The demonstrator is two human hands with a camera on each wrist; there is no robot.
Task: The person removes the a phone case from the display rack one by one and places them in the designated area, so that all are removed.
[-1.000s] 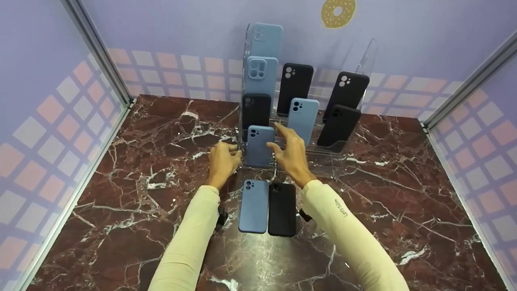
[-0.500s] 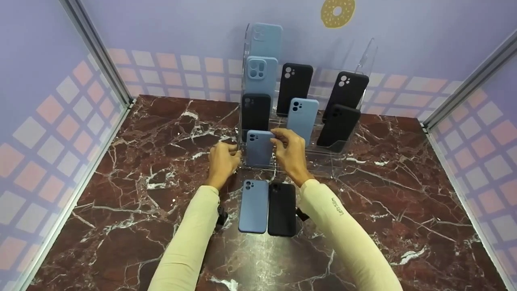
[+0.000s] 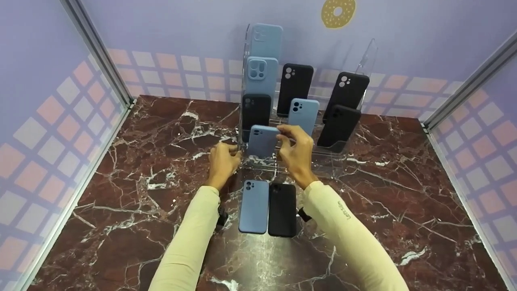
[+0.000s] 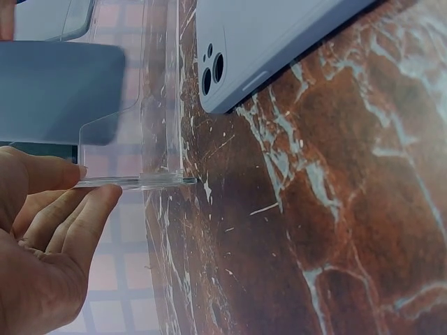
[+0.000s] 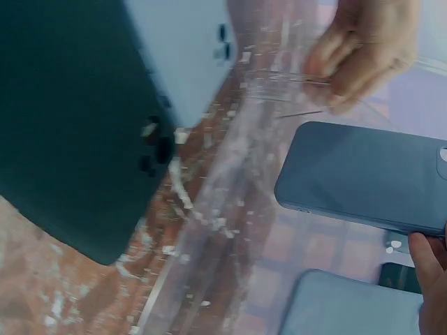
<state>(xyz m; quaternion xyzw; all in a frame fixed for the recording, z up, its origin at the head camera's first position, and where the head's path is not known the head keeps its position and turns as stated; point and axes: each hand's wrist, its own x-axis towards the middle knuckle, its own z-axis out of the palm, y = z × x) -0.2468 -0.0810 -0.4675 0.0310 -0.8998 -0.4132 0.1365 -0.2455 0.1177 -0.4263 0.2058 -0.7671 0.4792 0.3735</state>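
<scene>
A clear stepped acrylic stand holds several phone cases in blue and black. My left hand pinches the edge of its left side panel between thumb and fingers. My right hand pinches a blue phone case by its upper right corner, at the front left step of the stand. In the right wrist view the held case hangs apart from the front lip, its lower end bare. Behind it a black phone case leans, partly covered.
Flat on the marble-patterned table lie a second blue phone case and a black phone case, side by side, in front of the stand. A light blue phone case stands just behind my right hand. Patterned panels enclose the table.
My right hand has closed its thumb and fingers on the front blue case's corner. It tipped the case forward, then lifted it upward and slightly right. The left hand has stayed put.
</scene>
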